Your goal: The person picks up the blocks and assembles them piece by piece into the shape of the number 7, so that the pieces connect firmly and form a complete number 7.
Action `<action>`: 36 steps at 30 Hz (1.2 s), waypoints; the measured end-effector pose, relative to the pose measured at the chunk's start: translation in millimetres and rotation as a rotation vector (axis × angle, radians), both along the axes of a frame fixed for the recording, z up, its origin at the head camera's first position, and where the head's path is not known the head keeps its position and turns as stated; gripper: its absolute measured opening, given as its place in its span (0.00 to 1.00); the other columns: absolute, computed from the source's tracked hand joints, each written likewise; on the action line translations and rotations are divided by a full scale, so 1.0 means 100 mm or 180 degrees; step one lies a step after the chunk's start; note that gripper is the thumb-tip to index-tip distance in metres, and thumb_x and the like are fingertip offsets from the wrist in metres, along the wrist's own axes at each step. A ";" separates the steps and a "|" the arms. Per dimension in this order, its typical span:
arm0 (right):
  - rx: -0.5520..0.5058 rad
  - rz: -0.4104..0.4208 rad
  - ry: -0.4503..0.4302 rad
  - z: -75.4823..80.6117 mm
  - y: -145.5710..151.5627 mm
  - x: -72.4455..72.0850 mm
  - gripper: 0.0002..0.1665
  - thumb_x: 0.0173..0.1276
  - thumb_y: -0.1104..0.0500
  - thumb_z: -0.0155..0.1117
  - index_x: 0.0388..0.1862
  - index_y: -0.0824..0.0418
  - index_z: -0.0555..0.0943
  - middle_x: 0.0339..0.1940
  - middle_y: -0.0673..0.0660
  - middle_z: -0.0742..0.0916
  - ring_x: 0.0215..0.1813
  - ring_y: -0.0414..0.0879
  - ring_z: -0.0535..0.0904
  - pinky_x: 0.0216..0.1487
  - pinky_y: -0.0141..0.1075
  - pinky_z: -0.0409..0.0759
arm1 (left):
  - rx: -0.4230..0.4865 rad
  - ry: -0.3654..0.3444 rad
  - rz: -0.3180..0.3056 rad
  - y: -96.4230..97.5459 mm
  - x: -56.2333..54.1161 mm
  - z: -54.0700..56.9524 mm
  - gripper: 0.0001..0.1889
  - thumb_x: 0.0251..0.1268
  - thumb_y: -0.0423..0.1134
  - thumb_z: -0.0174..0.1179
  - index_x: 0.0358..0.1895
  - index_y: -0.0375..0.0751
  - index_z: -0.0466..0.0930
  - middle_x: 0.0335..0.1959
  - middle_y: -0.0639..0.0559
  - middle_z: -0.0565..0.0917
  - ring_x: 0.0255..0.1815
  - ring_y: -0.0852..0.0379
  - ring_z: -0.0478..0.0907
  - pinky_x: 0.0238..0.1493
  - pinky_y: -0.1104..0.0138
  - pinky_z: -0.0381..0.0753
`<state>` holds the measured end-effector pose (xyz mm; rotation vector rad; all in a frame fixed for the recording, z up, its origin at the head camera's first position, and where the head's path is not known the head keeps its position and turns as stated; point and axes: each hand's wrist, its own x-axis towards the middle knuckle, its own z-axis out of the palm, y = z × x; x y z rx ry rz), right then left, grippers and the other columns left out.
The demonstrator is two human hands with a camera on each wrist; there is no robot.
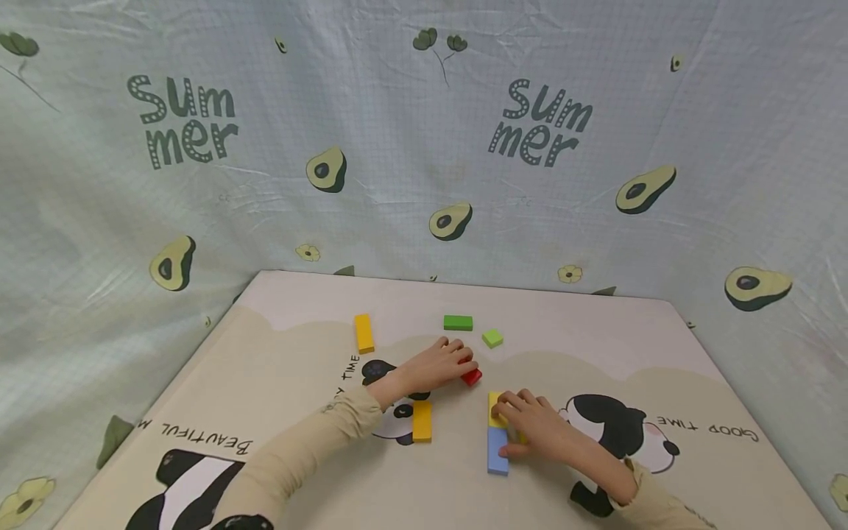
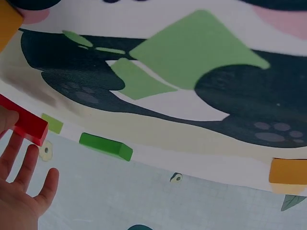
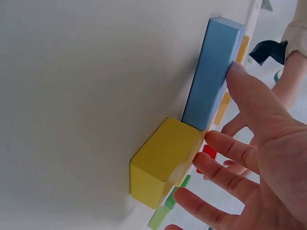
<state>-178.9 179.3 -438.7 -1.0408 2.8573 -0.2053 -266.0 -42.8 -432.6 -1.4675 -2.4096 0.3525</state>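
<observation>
In the head view my left hand (image 1: 433,366) reaches across the table, its fingers on a red block (image 1: 472,377). The left wrist view shows the thumb and fingers pinching that red block (image 2: 31,125). My right hand (image 1: 546,427) spreads over a yellow block (image 1: 493,401) and a blue block (image 1: 497,453), which lie end to end in a line. In the right wrist view, the thumb rests against the side of the blue block (image 3: 211,72). The fingers lie loosely extended along the yellow block (image 3: 163,148). Another yellow piece (image 1: 523,438) is mostly hidden beneath the right hand.
A dark green block (image 1: 458,322) and a small light green block (image 1: 492,338) lie beyond the left hand. One orange-yellow block (image 1: 364,333) sits farther left, another (image 1: 422,422) near the left forearm. A panda-print cover lies on the table (image 1: 318,309); a printed curtain (image 1: 377,132) hangs behind.
</observation>
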 end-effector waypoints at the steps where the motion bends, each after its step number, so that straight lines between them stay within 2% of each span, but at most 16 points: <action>1: -0.0002 -0.0007 -0.0007 0.00 0.00 0.00 0.30 0.49 0.40 0.65 0.47 0.55 0.73 0.48 0.54 0.76 0.48 0.52 0.69 0.43 0.49 0.71 | -0.0001 -0.0030 -0.0006 0.01 0.00 0.00 0.15 0.63 0.42 0.52 0.54 0.53 0.71 0.51 0.56 0.75 0.51 0.58 0.69 0.50 0.66 0.68; 5: 0.0008 -0.0026 -0.0001 0.00 0.00 0.00 0.30 0.49 0.40 0.65 0.47 0.56 0.73 0.48 0.55 0.76 0.49 0.52 0.69 0.43 0.50 0.71 | -0.0030 -0.0108 -0.0009 0.06 -0.02 -0.03 0.15 0.65 0.41 0.49 0.54 0.54 0.71 0.51 0.57 0.74 0.51 0.58 0.67 0.50 0.67 0.67; 11: 0.0017 -0.0026 0.0043 -0.01 0.00 0.00 0.31 0.49 0.40 0.65 0.47 0.55 0.73 0.48 0.54 0.76 0.48 0.52 0.69 0.43 0.50 0.71 | -0.0096 -0.0016 -0.0029 0.15 -0.05 -0.05 0.15 0.65 0.41 0.50 0.54 0.56 0.71 0.52 0.59 0.75 0.52 0.59 0.67 0.51 0.67 0.68; 16: -0.0001 -0.0038 0.0020 -0.01 0.00 0.00 0.31 0.49 0.41 0.66 0.47 0.55 0.73 0.48 0.55 0.76 0.48 0.52 0.69 0.43 0.50 0.71 | -0.0210 -0.0069 0.0005 0.23 -0.07 -0.04 0.16 0.64 0.41 0.51 0.55 0.57 0.70 0.53 0.59 0.74 0.53 0.59 0.67 0.54 0.66 0.68; 25: -0.0010 -0.0025 -0.0010 0.00 -0.01 0.02 0.30 0.49 0.41 0.66 0.47 0.55 0.73 0.48 0.55 0.76 0.48 0.52 0.69 0.43 0.51 0.71 | -0.0294 -0.0033 -0.0066 0.35 -0.06 -0.04 0.16 0.64 0.40 0.51 0.54 0.59 0.70 0.52 0.61 0.74 0.51 0.60 0.67 0.51 0.67 0.68; 32: -0.0018 0.0002 0.0045 -0.01 0.00 0.02 0.30 0.49 0.40 0.65 0.47 0.55 0.73 0.48 0.54 0.76 0.48 0.52 0.69 0.42 0.49 0.71 | -0.0357 -0.0149 -0.0080 0.45 -0.04 -0.01 0.17 0.65 0.40 0.49 0.56 0.60 0.70 0.54 0.61 0.73 0.55 0.60 0.66 0.54 0.65 0.68; 36: -0.0034 -0.0006 0.0045 -0.01 0.01 0.02 0.30 0.49 0.40 0.65 0.47 0.55 0.73 0.47 0.54 0.76 0.48 0.52 0.69 0.42 0.49 0.71 | -0.0400 -0.0133 -0.0106 0.49 -0.03 -0.02 0.18 0.64 0.42 0.51 0.56 0.62 0.70 0.54 0.62 0.73 0.55 0.60 0.66 0.54 0.66 0.68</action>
